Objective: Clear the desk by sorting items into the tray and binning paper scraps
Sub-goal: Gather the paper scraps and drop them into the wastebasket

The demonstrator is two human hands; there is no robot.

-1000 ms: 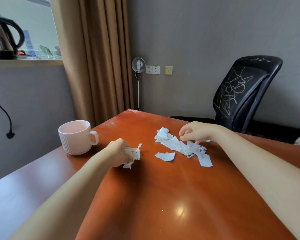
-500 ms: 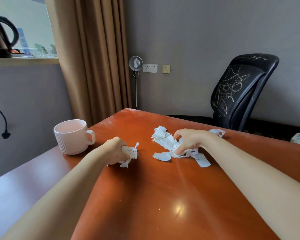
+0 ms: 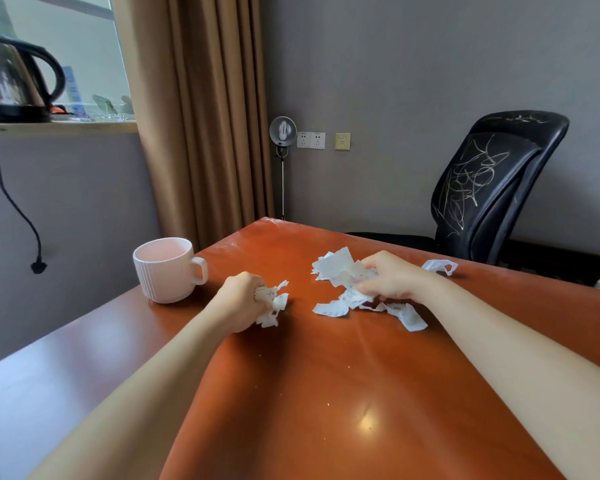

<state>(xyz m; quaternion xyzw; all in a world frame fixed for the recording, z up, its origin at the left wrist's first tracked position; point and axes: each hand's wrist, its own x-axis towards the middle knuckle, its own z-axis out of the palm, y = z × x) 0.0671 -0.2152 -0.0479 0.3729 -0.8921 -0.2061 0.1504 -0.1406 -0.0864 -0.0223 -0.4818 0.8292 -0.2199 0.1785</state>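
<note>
The right hand (image 3: 392, 277) has dropped from above the scraps (image 3: 340, 268) onto them and closed. Its fingers are now curled round a bunch of torn pieces, some of which stick up past the knuckles toward the far edge. The left hand (image 3: 243, 299) has barely shifted. It is fisted round a wad (image 3: 272, 303) of paper, knuckles low on the tabletop (image 3: 326, 393), with ragged ends poking out on the thumb side.

More scraps lie loose just under and beside the right hand: one flat piece (image 3: 331, 309) toward the left hand, a longer strip (image 3: 409, 317) near the wrist, and a stray bit (image 3: 439, 266) behind the forearm by the far edge.

I'd judge the job partly done. Paper is being gathered, but none of it is binned as far as I can see, and several pieces are not yet picked up. No tray or bin is in sight. The mug (image 3: 165, 270) stands upright to the left of the left hand, well apart from the paper and untouched.

The tabletop is glossy reddish wood, speckled with tiny crumbs of paper and catching a ceiling light near me. Behind it a scribbled black chair (image 3: 492, 181) stands against a grey wall with sockets (image 3: 310, 140). A tan curtain (image 3: 201, 109) hangs at the left, beside a sill holding a kettle (image 3: 11, 74).
</note>
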